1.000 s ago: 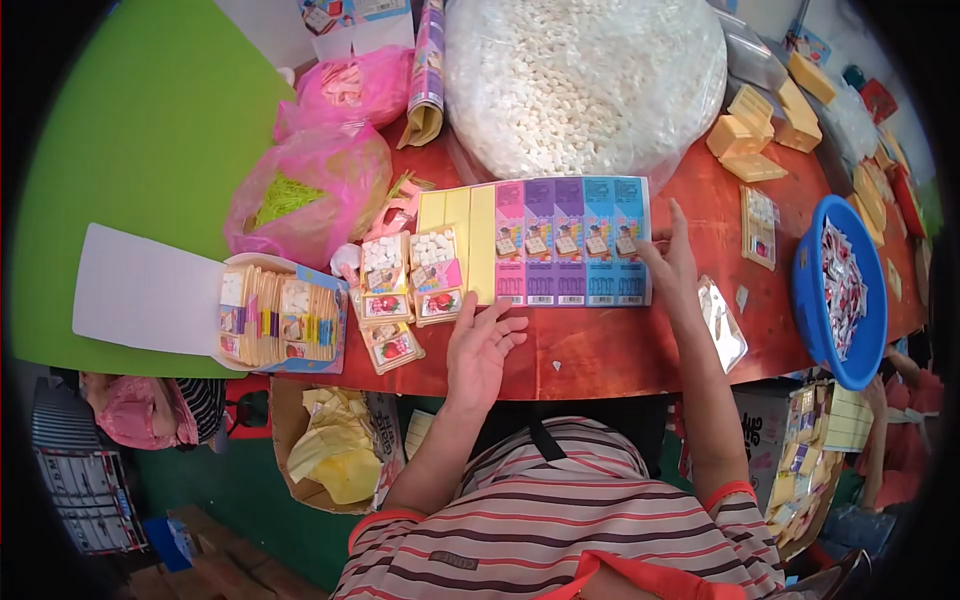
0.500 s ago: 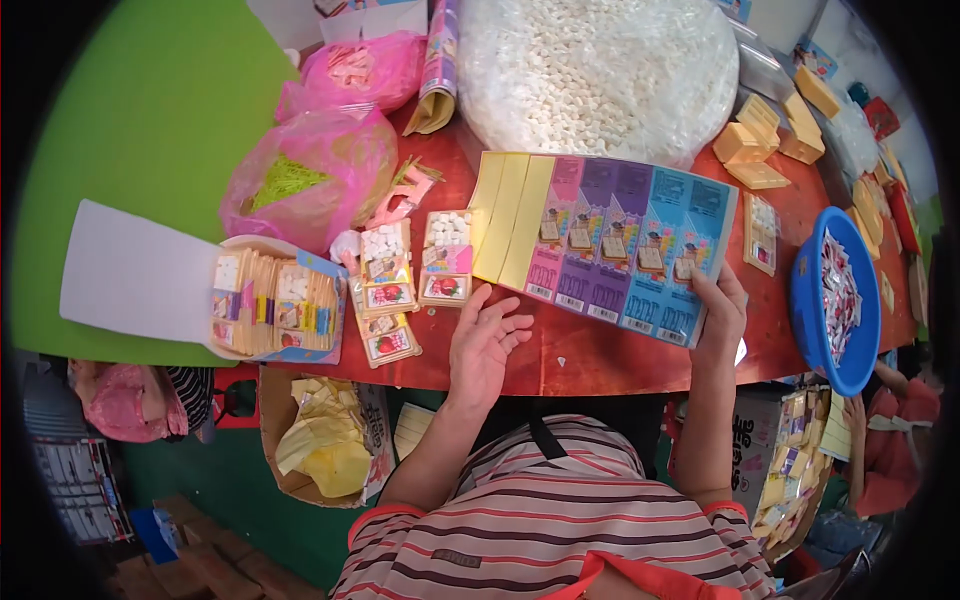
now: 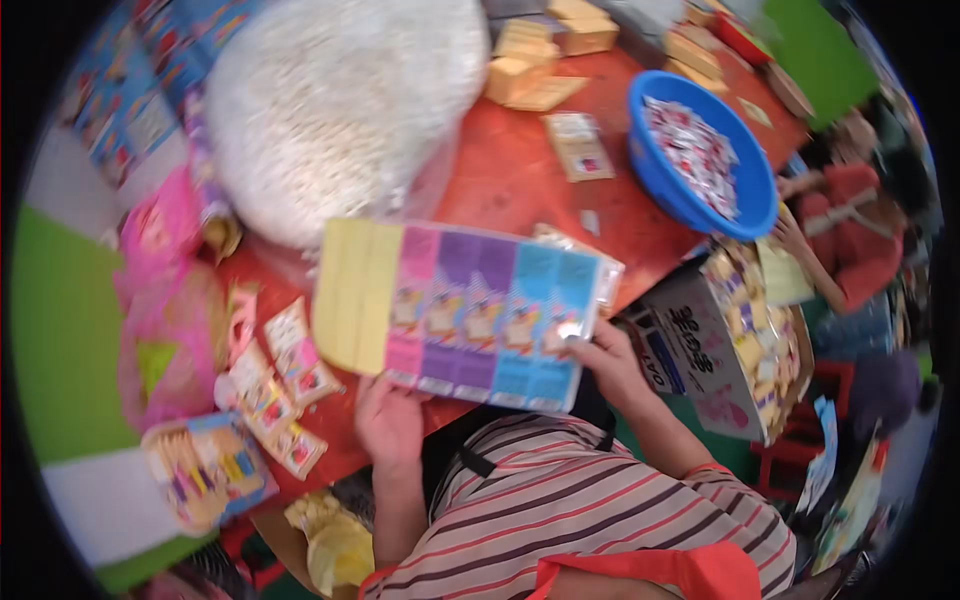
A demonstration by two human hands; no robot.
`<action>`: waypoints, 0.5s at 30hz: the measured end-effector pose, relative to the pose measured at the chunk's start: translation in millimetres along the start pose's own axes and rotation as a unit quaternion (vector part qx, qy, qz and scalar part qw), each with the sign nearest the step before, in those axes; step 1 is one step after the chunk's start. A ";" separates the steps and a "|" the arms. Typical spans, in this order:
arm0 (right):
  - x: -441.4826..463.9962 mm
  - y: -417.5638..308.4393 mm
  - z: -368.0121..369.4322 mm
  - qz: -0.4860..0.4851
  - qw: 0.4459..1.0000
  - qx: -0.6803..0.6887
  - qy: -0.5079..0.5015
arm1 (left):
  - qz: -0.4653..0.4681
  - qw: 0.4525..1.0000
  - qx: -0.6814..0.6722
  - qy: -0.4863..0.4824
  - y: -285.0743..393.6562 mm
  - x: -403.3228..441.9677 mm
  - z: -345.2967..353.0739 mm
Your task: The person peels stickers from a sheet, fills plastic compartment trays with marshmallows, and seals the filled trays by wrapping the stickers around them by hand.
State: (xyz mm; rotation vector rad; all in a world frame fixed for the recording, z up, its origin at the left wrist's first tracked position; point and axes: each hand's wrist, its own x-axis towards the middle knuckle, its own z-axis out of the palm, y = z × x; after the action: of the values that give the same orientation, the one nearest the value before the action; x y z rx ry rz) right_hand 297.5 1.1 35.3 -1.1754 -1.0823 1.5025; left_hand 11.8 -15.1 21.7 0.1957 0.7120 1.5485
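A printed sheet (image 3: 480,310) with cream, pink, purple and blue strips spans the space before me, tilted above the table edge. My right hand (image 3: 610,365) grips its lower right corner, thumb on the printed face. At the lower left edge is my left hand (image 3: 390,420), its fingers blurred and partly behind the sheet, so its grip is unclear. Left of it lie several small snack packs (image 3: 265,395) with strawberry pictures. Another wrapped pack (image 3: 607,280) shows partly from behind the sheet's right end.
A big clear bag of white pieces (image 3: 340,110) stands beyond the sheet. Right of it are a blue basin (image 3: 650,165) of sachets and a carton (image 3: 695,375) of packs. Pink bags (image 3: 165,270) and a filled tub (image 3: 205,465) sit left. A person (image 3: 850,235) is at far right.
My view has swung right and blurred. The sheet has come closer to my body, still in my right hand. My left hand, open and apart before, now meets the sheet's lower edge.
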 end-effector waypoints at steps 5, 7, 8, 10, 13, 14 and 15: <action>6.2 1.3 -32.7 -0.261 0.880 -0.385 0.093 | 0.055 0.998 0.029 -0.020 19.3 -9.0 -8.5; 20.5 -6.5 -31.6 -0.262 0.830 -0.478 0.119 | 0.053 0.997 0.036 -0.032 22.5 -11.0 -9.8; 29.8 -8.3 -32.3 -0.275 0.781 -0.550 0.109 | 0.053 0.997 0.043 -0.035 24.1 -11.6 -8.2; 45.6 -4.1 -31.5 -0.291 0.719 -0.624 0.095 | 0.053 0.997 0.049 -0.007 20.8 -14.0 1.5; 66.5 4.1 -37.5 -0.263 0.667 -0.692 0.080 | 0.034 0.997 0.065 0.005 14.0 -13.4 6.9; 70.5 4.9 -40.2 -0.259 0.665 -0.694 0.097 | 0.013 0.997 0.077 -0.010 10.8 -15.1 5.4; 74.9 3.7 -43.6 -0.259 0.667 -0.693 0.094 | 0.013 0.997 0.078 -0.006 5.8 -15.2 5.8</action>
State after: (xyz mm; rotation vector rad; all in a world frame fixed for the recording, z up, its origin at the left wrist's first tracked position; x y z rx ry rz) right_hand 330.1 77.7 11.2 -1.6390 -2.2566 -0.1718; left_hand 11.9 -27.3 33.9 0.3319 0.8234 1.5164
